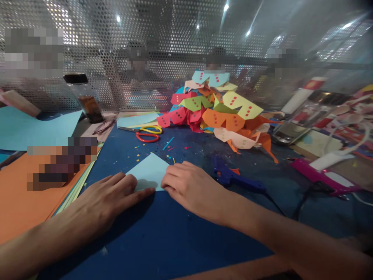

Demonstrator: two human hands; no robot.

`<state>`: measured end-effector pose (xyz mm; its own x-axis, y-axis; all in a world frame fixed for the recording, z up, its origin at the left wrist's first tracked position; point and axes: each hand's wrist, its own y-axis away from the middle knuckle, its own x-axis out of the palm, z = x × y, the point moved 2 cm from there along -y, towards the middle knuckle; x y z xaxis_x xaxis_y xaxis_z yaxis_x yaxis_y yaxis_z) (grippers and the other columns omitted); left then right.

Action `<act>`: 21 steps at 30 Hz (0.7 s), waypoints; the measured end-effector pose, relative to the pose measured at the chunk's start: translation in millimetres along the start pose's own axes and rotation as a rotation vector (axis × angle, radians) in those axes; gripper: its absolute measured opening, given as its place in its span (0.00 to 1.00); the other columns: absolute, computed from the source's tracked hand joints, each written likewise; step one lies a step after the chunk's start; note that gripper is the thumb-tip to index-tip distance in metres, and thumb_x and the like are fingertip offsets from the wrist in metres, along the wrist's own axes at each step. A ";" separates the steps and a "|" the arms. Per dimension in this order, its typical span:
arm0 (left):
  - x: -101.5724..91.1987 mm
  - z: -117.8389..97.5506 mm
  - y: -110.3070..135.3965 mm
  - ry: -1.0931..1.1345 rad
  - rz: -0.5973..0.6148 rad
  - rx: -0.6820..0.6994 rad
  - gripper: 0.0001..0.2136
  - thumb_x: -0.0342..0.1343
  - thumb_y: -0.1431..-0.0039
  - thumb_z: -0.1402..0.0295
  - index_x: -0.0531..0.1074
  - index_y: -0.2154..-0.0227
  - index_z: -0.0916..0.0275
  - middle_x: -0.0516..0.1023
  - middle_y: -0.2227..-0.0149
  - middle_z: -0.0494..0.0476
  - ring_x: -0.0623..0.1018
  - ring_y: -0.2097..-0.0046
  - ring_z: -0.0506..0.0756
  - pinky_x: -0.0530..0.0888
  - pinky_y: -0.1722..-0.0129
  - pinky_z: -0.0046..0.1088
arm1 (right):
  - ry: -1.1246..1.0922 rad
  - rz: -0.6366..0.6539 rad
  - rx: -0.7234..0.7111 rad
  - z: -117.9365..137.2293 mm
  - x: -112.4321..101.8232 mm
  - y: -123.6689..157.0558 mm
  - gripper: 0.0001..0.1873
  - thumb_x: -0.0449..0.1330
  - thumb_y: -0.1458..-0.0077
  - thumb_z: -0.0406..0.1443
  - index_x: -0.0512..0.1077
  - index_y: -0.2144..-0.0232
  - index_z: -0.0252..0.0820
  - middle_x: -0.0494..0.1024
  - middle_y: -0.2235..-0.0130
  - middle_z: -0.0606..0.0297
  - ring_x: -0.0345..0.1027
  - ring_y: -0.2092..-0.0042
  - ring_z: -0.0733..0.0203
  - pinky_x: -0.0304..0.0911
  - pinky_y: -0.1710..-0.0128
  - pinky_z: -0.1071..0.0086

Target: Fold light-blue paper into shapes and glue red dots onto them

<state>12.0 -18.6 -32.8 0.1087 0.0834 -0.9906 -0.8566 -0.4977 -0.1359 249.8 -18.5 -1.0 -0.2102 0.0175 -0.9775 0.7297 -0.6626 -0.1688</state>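
A light-blue sheet of paper (152, 171), folded to a triangle with its point away from me, lies flat on the blue tabletop (175, 241). My left hand (112, 194) holds down its left corner, fingers curled and thumb stretched along the near edge. At the right corner my right hand (189, 184) has its fingers bent together, gripping the paper by that edge. The fingertips of the right hand are partly hidden. Beyond the paper lie scissors (147, 137) with one red and one yellow handle. A blue glue gun (236, 177) rests right of my right hand.
Folded paper shapes (204, 109) in several colours are heaped at the back. Orange paper (17, 186) tops a stack at left, near a dark-lidded jar (90, 103). A magenta device (326, 175) with cables sits right. A perforated metal screen (163, 39) stands behind.
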 end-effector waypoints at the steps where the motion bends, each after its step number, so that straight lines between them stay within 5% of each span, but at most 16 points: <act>1: 0.0 0.0 0.0 -0.001 0.004 -0.001 0.32 0.41 0.39 0.85 0.58 0.35 0.51 0.70 0.59 0.58 0.71 0.63 0.57 0.71 0.66 0.34 | -0.019 0.008 0.010 -1.0 -1.2 0.6 0.08 0.55 0.36 0.29 0.74 0.65 0.39 0.76 0.62 0.63 0.68 0.59 0.59 0.57 0.56 0.64; 21: -10.3 -4.2 0.5 -0.017 -0.010 -0.040 0.34 0.41 0.39 0.86 0.58 0.35 0.47 0.71 0.59 0.56 0.74 0.64 0.54 0.73 0.65 0.30 | -0.154 0.188 0.223 -10.7 -31.0 14.6 0.09 0.57 0.38 0.27 0.75 0.68 0.40 0.76 0.64 0.64 0.70 0.62 0.62 0.59 0.63 0.69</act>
<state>12.5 -23.3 -22.7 0.1082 0.1028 -0.9888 -0.8349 -0.5305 -0.1465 273.9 -20.7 25.4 -0.1936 -0.2222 -0.9556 0.6085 -0.7912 0.0607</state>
